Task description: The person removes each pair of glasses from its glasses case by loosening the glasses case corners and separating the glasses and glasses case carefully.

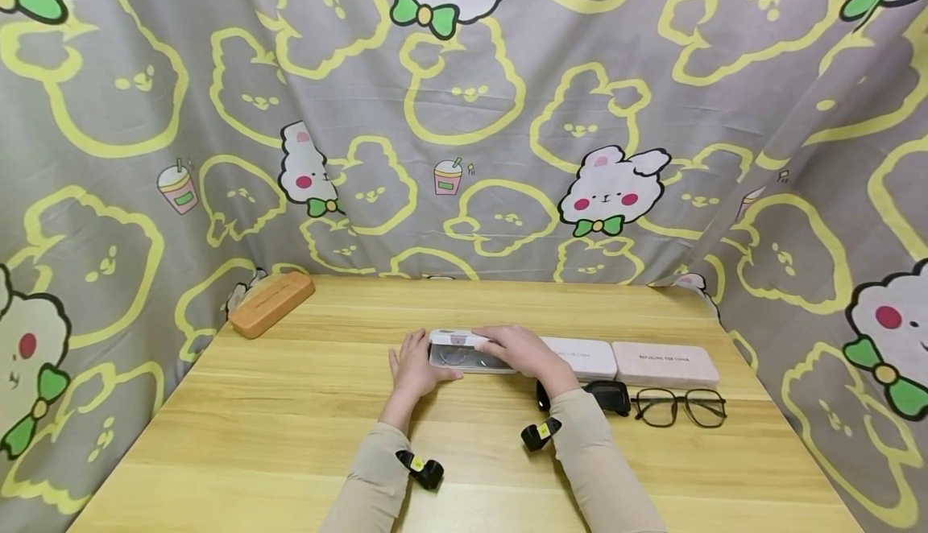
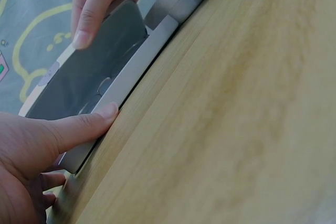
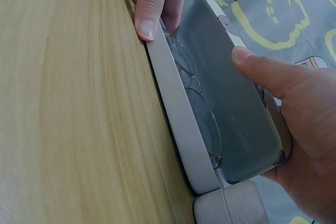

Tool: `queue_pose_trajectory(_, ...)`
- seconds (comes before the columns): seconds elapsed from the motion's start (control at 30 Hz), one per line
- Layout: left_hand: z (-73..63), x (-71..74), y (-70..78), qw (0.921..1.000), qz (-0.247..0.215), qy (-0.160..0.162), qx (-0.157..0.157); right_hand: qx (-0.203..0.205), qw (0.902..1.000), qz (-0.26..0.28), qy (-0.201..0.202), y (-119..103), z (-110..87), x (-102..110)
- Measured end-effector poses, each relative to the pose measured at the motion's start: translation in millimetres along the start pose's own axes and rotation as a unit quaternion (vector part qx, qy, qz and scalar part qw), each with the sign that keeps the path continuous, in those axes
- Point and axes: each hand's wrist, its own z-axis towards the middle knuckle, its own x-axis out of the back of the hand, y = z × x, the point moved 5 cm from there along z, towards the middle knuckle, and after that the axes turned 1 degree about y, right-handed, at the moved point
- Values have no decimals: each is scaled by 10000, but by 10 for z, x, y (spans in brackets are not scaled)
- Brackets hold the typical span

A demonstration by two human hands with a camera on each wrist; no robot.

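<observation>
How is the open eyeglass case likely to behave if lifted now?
The open eyeglass case is probably stiff, since its walls look straight. Its raised lid might swing freely without the right hand on it. Tilted, the thin-rimmed glasses inside could slide out through the gap.

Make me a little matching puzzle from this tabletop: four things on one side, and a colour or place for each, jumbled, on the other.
Things
1. far-left case
2. rightmost case
3. black-framed glasses
4. thin-rimmed glasses

Colours and places
A. inside the open case
B. pale pink
C. on the table, in front of the rightmost case
D. orange-brown

Pairs: 1-D, 2-B, 3-C, 4-A
</observation>
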Motion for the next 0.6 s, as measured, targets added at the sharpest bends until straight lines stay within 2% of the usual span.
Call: queue_pose_trajectory(0.6, 6, -16, -19, 10000, -24, -12, 18, -64, 9999, -94, -8, 3, 5, 8)
